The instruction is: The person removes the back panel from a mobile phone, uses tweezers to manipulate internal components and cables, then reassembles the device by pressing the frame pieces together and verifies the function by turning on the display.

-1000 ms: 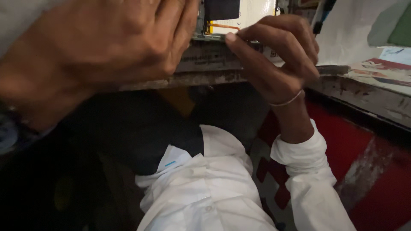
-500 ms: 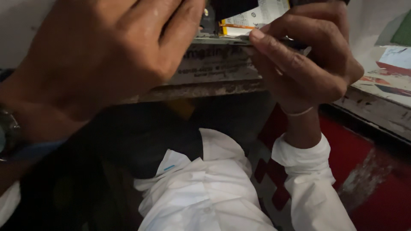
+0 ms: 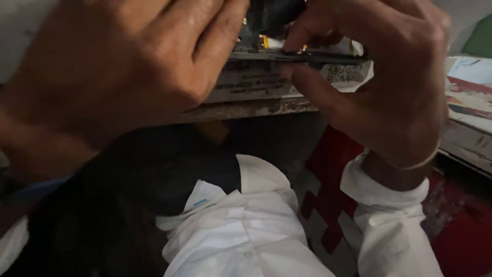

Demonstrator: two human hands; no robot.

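left hand (image 3: 118, 72): i see it clamped over the left end of the thin flat device (image 3: 307, 55), fingers curled on top; i judge this steadies it.
device: held edge-on, up near the lens, spanning between both hands above the worn table edge (image 3: 246, 109).
right hand (image 3: 379, 87): pinching the device's right part, forefinger on top, thumb beneath; a fine-work grip, i judge.
below: white shirt (image 3: 246, 231).

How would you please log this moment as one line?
left hand: steadies flat device | right hand: pinches its edge | wooden ledge beneath
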